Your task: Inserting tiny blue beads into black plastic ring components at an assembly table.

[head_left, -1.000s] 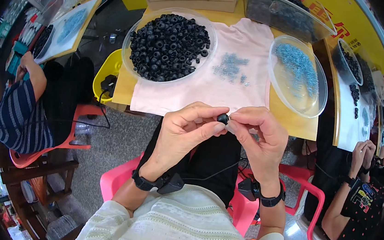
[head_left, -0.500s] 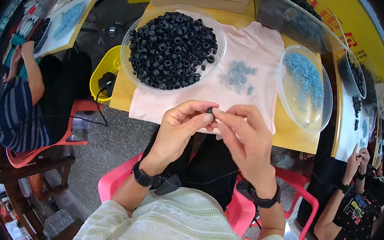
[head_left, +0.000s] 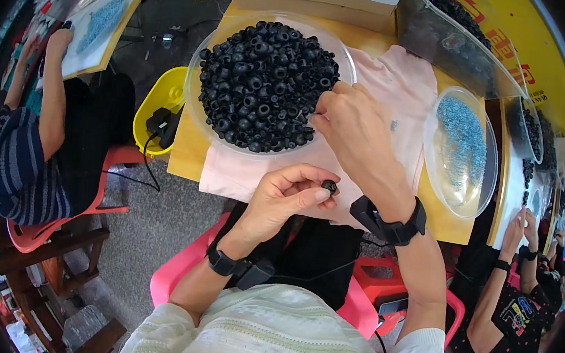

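**Black piece (head_left: pixel 328 187) pinched in left hand (head_left: pixel 291 194), right hand (head_left: pixel 356 122) over the tub's edge**

The small, rounded black piece sits between the left thumb and fingertips, just off the near edge of the table (head_left: pixel 186 150); the right hand, fingers bent inward, hangs over the right rim of a round, clear tub (head_left: pixel 191 96), and whether it grips anything cannot be told. The tub holds a heap of glossy black parts (head_left: pixel 257 82), many ring-shaped with open centres; beneath it lies a soft, creased pink cloth (head_left: pixel 408 107), a pale blue bit (head_left: pixel 394 125) showing just right of the right hand; farther right, a clear plastic tray (head_left: pixel 493 176) holds tiny light-blue pieces (head_left: pixel 460 136).

At the far side stand a brown cardboard box (head_left: pixel 312 6) and, to its right, a clear box (head_left: pixel 456 64) of black parts; beyond, a yellow panel (head_left: pixel 545 59) bears large red lettering; a colourful print marks the dotted black top (head_left: pixel 513 328) of a co-worker at right.

The tabletop is yellowish and smooth; left of it stands a yellow bin (head_left: pixel 149 112) on a speckled grey floor (head_left: pixel 134 230); farther left sits a co-worker in a striped top (head_left: pixel 18 171).
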A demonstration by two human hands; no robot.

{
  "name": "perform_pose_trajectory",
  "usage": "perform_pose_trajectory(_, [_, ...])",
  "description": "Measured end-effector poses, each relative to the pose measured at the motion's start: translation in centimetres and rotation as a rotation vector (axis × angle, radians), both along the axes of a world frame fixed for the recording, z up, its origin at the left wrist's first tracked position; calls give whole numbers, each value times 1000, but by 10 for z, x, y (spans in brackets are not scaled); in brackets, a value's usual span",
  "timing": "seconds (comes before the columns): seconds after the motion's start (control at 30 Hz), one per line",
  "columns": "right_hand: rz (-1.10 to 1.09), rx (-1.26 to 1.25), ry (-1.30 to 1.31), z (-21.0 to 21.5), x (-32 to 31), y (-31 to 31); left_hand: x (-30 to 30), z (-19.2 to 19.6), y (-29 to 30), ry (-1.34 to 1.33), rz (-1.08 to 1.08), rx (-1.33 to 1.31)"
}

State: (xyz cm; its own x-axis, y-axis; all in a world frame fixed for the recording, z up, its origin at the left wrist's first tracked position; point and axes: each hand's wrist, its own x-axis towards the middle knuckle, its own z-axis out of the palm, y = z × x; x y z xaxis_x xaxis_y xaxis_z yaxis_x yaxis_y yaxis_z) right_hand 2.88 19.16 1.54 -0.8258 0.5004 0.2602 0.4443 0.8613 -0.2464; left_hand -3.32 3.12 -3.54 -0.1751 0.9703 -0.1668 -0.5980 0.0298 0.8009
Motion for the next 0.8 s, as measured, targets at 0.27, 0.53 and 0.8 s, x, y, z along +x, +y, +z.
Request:
perform_pose_trajectory(0.27, [-47,-130,369,17,37,-12,0,-6,-1,25,57,43])
perform_pose_trajectory(0.53, [-212,-207,355,-33,124,-48,3,-7,2,19,115,90])
perform_pose_trajectory(0.8, [-304,-405,351,-24,149,-58,6,-7,0,62,132,108])
